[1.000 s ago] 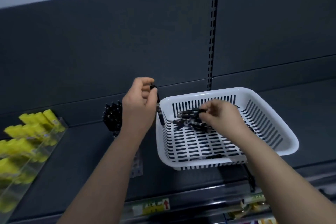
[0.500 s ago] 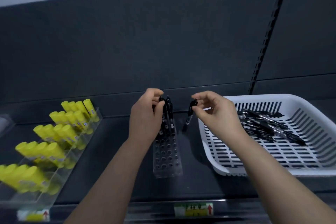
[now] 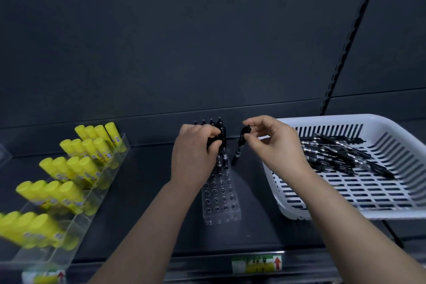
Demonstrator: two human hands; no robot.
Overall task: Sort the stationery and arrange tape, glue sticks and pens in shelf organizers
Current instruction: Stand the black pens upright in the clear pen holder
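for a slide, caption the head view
Left hand grips pens at the clear pen holder; right hand pinches a black pen near the white basket

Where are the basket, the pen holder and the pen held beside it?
basket (image 3: 334, 119), head view, far rim.
pen holder (image 3: 221, 210), head view, empty front holes.
pen beside holder (image 3: 237, 154), head view, lower barrel.

L hand (image 3: 193, 157) grips a black pen (image 3: 223, 152) at the back rows of a clear holed holder (image 3: 221, 203) on a dark shelf (image 3: 143, 180). R hand (image 3: 276, 145) pinches a 2nd pen (image 3: 238, 150) by its top, tilted, just beside. White basket (image 3: 345, 120) w/ loose pens (image 3: 341, 157) at right; yellow glue sticks (image 3: 69, 168) in clear tiers at left.
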